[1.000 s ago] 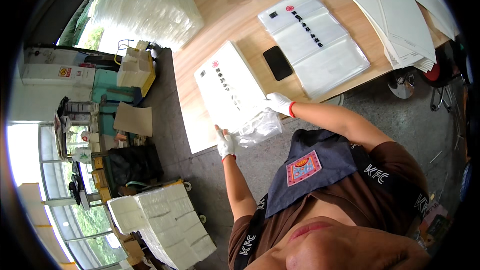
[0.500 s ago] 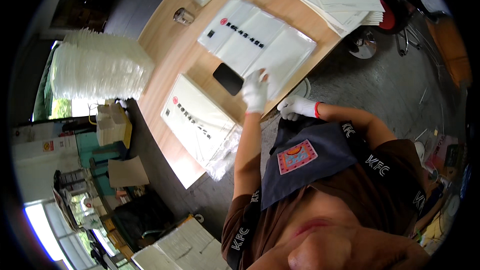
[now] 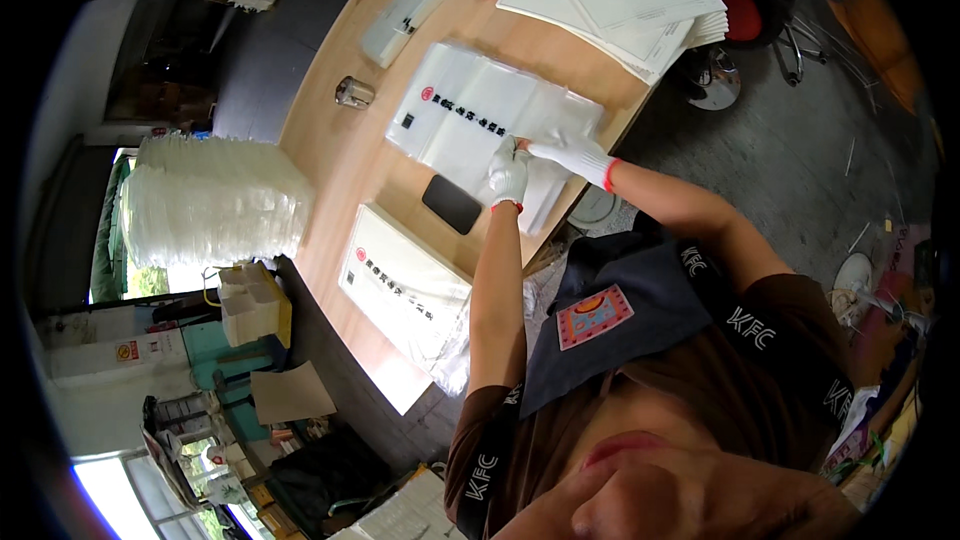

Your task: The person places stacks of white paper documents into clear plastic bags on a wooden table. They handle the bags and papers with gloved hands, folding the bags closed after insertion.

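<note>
A stack of clear plastic bags with dark printing and a red mark (image 3: 460, 90) lies on the wooden table. Over its near side, my left hand (image 3: 508, 175) in a white glove has curled fingers, pressed together at bare fingertips; what they hold, if anything, is too small to make out. My right hand (image 3: 572, 154), gloved in white with a red cuff, reaches in from the right. Its fingers are stretched out, and their tips meet those of my left hand. A black phone (image 3: 452, 204) rests beside my left wrist. Left of that forearm lies a pile of printed white sheets (image 3: 400, 275), partly in plastic.
The wooden table (image 3: 325, 155) also bears a glass (image 3: 354, 92), a long pale box (image 3: 402, 24) and stacked white sheets (image 3: 620, 0) at the far right. A tall stack of plastic-wrapped material (image 3: 215, 200) stands left of it. A red stool (image 3: 745, 15) is at the right.
My right hand has come up from beside the apron to the bags, meeting my left hand. The view has shifted, so the table sits a little differently.
</note>
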Demonstrator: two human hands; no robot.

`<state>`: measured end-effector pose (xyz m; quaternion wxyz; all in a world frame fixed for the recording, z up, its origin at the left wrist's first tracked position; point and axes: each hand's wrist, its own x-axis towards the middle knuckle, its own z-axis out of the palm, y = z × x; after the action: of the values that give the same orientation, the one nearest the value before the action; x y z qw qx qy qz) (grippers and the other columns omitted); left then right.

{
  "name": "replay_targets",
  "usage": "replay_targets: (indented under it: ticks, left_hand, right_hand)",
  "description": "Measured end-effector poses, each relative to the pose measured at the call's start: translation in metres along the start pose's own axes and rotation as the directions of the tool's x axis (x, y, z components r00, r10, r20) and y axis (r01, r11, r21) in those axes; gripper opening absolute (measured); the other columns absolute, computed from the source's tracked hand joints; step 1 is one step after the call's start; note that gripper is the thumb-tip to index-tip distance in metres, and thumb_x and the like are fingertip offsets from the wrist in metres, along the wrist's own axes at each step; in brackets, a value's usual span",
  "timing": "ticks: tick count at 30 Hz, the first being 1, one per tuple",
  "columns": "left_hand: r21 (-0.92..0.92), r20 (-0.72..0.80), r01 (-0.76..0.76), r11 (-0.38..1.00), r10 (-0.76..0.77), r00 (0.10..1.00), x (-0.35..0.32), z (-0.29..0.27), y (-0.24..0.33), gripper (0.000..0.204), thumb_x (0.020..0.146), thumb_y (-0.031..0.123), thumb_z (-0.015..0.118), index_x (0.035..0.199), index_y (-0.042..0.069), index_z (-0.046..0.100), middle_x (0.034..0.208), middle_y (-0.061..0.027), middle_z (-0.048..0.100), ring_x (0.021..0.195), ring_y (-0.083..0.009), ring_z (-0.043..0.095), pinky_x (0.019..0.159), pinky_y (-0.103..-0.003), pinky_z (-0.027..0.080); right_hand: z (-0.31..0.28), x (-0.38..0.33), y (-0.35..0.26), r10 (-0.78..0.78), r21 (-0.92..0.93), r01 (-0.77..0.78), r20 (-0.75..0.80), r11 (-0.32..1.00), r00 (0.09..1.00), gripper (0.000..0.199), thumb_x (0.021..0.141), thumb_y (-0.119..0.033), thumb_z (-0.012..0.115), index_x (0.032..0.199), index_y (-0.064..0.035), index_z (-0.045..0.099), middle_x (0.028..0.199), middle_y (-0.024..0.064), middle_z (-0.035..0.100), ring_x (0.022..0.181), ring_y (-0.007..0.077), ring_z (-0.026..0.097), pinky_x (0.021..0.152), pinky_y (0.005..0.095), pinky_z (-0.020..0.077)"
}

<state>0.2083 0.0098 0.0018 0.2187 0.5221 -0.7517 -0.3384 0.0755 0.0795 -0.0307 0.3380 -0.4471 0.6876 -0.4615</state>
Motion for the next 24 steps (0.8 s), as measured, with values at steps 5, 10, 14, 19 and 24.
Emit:
replay_targets:
  ticks: [5,10,14,19,24]
  left_hand:
    - [-0.451,-0.228,-0.012,0.892,-0.102,0.968,0.021,-0.04,-0.004,0.018,0.093,0.02,0.05,0.091,0.004,0.057,0.074,-0.0055,0.061,0.068,-0.0166,0.057,0.066,-0.031,0.048]
    - [-0.987,-0.153,-0.149,0.055,-0.086,0.984,0.031,-0.092,0.021,0.017,0.092,0.008,0.051,0.11,0.005,0.052,0.082,-0.003,0.062,0.066,-0.0092,0.055,0.063,-0.023,0.047]
    - [-0.641,-0.089,-0.11,0.76,0.069,0.994,0.011,-0.088,0.053,0.024,0.093,0.007,0.05,0.116,0.006,0.052,0.103,-0.0053,0.067,0.059,-0.0052,0.046,0.071,-0.021,0.047]
    - [-0.025,-0.243,-0.515,0.857,0.495,0.834,-0.031,-0.039,0.137,0.023,0.088,-0.001,0.048,0.104,0.007,0.064,0.092,-0.009,0.068,0.077,-0.0173,0.062,0.068,-0.028,0.048]
    - [-0.116,0.059,-0.593,0.797,0.602,0.797,-0.1,-0.012,0.152,0.032,0.078,-0.001,0.058,0.108,0.008,0.061,0.081,-0.0147,0.061,0.077,-0.0307,0.062,0.073,-0.037,0.048]
  right_hand:
    - [0.012,0.045,-0.021,0.078,0.109,-0.113,0.285,0.988,0.955,0.043,0.092,-0.046,0.045,0.095,-0.0071,0.063,0.077,0.0107,0.065,0.061,0.0259,0.06,0.059,0.0392,0.0474]
    - [-0.042,0.049,0.052,-0.13,-0.405,0.237,0.273,0.883,0.953,0.054,0.089,-0.054,0.042,0.079,-0.0058,0.063,0.065,0.0133,0.058,0.058,0.0261,0.058,0.058,0.0388,0.047]
    - [-0.078,0.023,-0.064,0.178,0.171,-0.316,0.543,0.933,0.821,0.038,0.09,-0.041,0.052,0.088,-0.0052,0.064,0.075,0.0124,0.063,0.068,0.0233,0.062,0.064,0.039,0.0489]
    - [0.003,0.051,-0.052,-0.239,-0.306,0.32,0.276,0.897,0.931,0.028,0.09,-0.027,0.053,0.104,-0.0046,0.062,0.095,0.0084,0.065,0.082,0.0218,0.062,0.073,0.0374,0.0491]
    - [-0.035,0.016,-0.06,-0.25,-0.365,0.476,0.519,0.8,0.817,0.024,0.087,-0.026,0.053,0.101,-0.0095,0.064,0.103,0.0097,0.063,0.087,0.0262,0.061,0.077,0.0378,0.0483]
